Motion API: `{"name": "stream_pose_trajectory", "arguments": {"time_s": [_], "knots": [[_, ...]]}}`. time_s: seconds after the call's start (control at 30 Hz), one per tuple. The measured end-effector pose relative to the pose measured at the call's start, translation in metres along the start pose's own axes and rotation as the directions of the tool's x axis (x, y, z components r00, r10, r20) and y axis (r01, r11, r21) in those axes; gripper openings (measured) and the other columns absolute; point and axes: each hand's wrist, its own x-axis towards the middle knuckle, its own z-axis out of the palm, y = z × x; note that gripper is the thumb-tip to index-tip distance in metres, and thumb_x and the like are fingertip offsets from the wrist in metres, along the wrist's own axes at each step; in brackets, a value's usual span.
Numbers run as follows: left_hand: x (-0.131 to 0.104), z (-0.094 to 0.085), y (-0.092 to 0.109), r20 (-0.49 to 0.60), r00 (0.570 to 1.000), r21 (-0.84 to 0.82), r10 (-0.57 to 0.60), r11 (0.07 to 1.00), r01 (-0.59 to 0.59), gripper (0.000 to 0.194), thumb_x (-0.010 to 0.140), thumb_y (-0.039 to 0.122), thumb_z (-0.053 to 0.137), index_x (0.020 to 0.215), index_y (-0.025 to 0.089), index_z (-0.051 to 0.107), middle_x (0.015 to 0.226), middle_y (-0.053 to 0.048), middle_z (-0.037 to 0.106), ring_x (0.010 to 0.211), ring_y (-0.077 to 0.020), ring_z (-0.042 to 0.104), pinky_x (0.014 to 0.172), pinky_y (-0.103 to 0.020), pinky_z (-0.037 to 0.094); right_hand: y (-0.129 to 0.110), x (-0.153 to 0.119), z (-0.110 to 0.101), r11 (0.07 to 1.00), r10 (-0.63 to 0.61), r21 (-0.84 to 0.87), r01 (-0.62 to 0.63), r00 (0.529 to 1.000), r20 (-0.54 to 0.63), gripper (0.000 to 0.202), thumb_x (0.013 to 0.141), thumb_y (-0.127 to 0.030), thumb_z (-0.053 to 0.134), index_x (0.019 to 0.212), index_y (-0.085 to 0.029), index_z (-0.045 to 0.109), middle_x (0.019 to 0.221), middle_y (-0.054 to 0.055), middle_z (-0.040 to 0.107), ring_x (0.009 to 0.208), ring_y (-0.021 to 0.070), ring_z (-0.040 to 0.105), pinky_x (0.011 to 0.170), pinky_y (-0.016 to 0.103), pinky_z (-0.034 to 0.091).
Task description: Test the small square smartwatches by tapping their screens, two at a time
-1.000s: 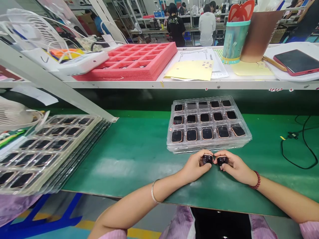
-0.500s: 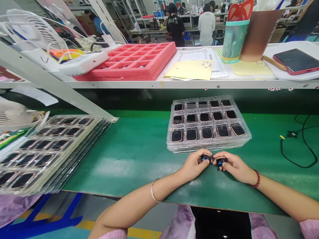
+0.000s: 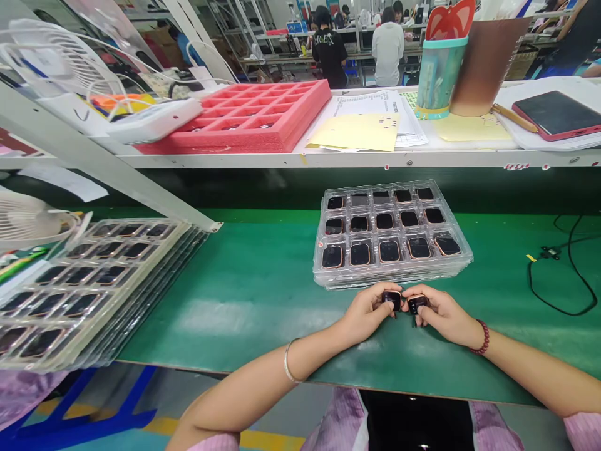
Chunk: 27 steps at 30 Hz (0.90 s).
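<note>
My left hand (image 3: 369,312) is closed on a small square smartwatch (image 3: 391,299), its dark screen facing up. Close beside it, my right hand (image 3: 441,313) pinches a second smartwatch (image 3: 416,304) by its sides, the thumb resting on its lower edge. Both watches have dark faces and gold-toned rims, and are held just above the green bench top (image 3: 244,300). Right behind the hands lies a stack of clear plastic trays (image 3: 394,274), with square watch faces in rows in the top one.
Another stack of clear trays with watch faces (image 3: 154,269) stands on the left. A black cable (image 3: 570,263) lies at the right. Above the bench runs a white shelf (image 3: 263,161) with a pink foam tray (image 3: 300,125), papers, a teal cup (image 3: 439,81) and a phone (image 3: 561,113).
The lit blue marks on both watch screens have gone dark. The left watch has shifted slightly to the right and tilted; the hands are otherwise almost still.
</note>
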Motion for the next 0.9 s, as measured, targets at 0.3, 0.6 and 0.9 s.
{"name": "stream_pose_trajectory", "arguments": {"time_s": [0.3,0.6,0.9], "knots": [[0.0000,-0.0004,-0.0005,-0.035,0.999,0.056,0.005,0.998,-0.003,0.036,0.075,0.024,0.062,0.110,0.019,0.057,0.088,-0.005,0.065,0.072,-0.0143,0.059,0.068,-0.026,0.046,0.0049,-0.0002,0.0001,1.000,-0.009,-0.003,0.009,1.000,-0.018,0.032,0.084,-0.018,0.052,0.115,-0.021,0.048,0.097,0.005,0.061,0.066,0.0121,0.059,0.067,0.029,0.051],[-0.0003,0.0010,0.0042,0.006,1.000,-0.009,0.009,1.000,-0.009,0.023,0.082,0.024,0.053,0.102,0.013,0.057,0.082,-0.006,0.061,0.071,-0.0134,0.056,0.067,-0.028,0.049,0.0037,-0.0006,-0.0019,1.000,-0.007,-0.003,0.007,1.000,0.012,0.023,0.091,-0.024,0.044,0.111,-0.019,0.053,0.092,0.006,0.062,0.064,0.0122,0.061,0.062,0.028,0.051],[0.0003,0.0011,0.0008,0.010,1.000,-0.026,0.013,1.000,-0.012,0.023,0.082,0.024,0.054,0.102,0.013,0.058,0.082,-0.006,0.061,0.074,-0.0143,0.057,0.066,-0.027,0.050,0.0048,-0.0011,-0.0016,1.000,-0.007,-0.027,0.007,1.000,0.012,0.022,0.092,-0.026,0.043,0.110,-0.018,0.054,0.092,0.006,0.062,0.064,0.0121,0.061,0.061,0.027,0.051]]}}
